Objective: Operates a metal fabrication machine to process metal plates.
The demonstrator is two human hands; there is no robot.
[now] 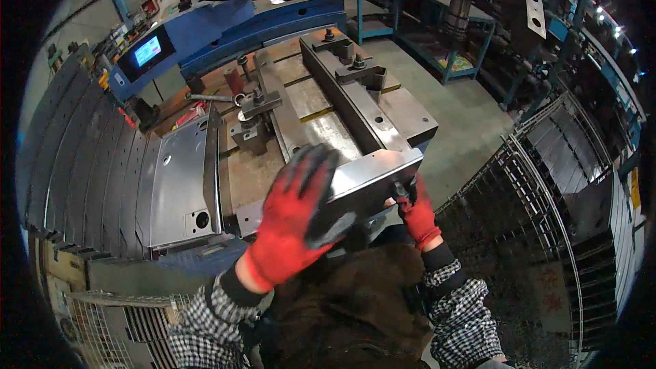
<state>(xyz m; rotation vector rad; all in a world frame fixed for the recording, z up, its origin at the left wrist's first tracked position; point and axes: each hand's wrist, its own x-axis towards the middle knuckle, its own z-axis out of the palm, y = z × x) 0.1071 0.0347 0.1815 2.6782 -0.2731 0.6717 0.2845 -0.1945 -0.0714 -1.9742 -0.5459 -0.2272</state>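
A bent metal plate [372, 171] with a shiny top flange and a dark near face lies across the near end of a long steel beam [342, 106]. My right hand [418, 215], in a red and black glove, is closed around the plate's right end, its dark fingertips against the near face. At the plate's left end is my left hand [290, 215], gloved alike, fingers stretched forward and thumb apart. It hides that end of the plate, and whether it presses on it I cannot tell.
Bolted clamps [359, 65] hold parts on the machine table [239, 178]. Dark metal panels [68, 150] stand in a row at the left, by a lit screen [147, 50]. A wire cage [540, 184] of metal parts stands at the right. A spindle [458, 14] hangs at the back.
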